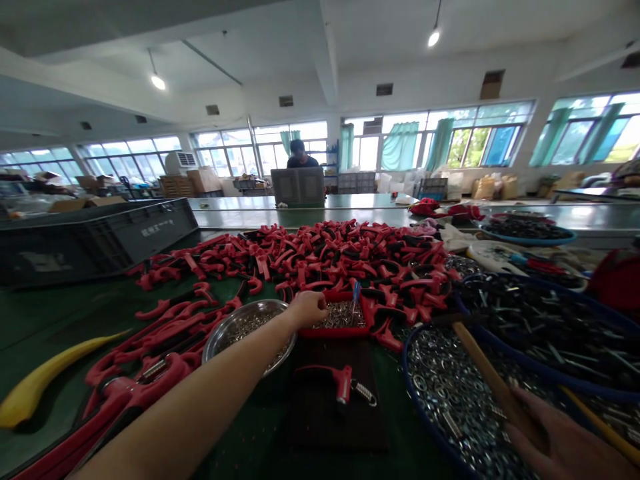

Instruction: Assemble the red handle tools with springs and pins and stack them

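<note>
My left hand (307,309) is at the left edge of a red tray (369,320) of small metal pins, its fingers pinched together; what they hold, if anything, is hidden. A round metal bowl (209,341) of similar small parts lies beneath my left forearm. At the lower right my right hand (560,437) grips a hammer (483,367) by its wooden handle, its dark head over a blue-rimmed basin (411,373) of metal rings and springs. Between my hands, a red tool handle (343,381) with a coil spring (364,392) rests on a dark plate (335,430).
A large heap of red and black tool handles (340,250) spreads behind the tray. More red tool pieces and a yellow banana-shaped object (45,377) lie at left, near a grey crate (120,233). Another basin (550,333) holds black-handled rods. A person (300,157) is across the tables.
</note>
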Available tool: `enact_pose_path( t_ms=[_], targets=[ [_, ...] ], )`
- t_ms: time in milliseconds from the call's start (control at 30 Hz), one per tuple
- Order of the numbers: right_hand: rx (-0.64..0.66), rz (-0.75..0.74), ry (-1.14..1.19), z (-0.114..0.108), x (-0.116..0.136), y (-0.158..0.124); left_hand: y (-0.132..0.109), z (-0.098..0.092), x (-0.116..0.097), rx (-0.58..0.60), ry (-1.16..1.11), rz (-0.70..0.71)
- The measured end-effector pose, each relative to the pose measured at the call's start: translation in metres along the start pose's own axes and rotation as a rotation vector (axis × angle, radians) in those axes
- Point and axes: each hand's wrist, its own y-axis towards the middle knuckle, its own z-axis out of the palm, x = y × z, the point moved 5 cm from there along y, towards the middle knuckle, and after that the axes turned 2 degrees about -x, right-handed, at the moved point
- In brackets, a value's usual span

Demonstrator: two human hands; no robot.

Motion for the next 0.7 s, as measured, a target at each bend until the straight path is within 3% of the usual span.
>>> enact_pose_path(
  t_ms=[100,200,333,433,700],
  targets=[
    [0.076,0.055,0.000,-0.001,0.004,0.000,-0.009,-0.010,-0.001,-0.027,-0.094,-0.004],
    [0.108,0.102,0.008,-0.005,0.007,0.000,-0.029,-0.013,-0.014,0.041,-0.233,0.045],
    [0.075,0.104,0.038,-0.007,0.008,0.001,-0.067,-0.002,-0.040,0.191,-0.394,0.129],
    [0.082,0.108,0.057,-0.006,0.007,0.001,-0.087,0.007,-0.054,0.216,-0.496,0.162],
    [0.127,0.141,0.041,-0.008,0.008,-0.001,-0.088,0.016,-0.056,0.181,-0.312,0.086]
  ],
)
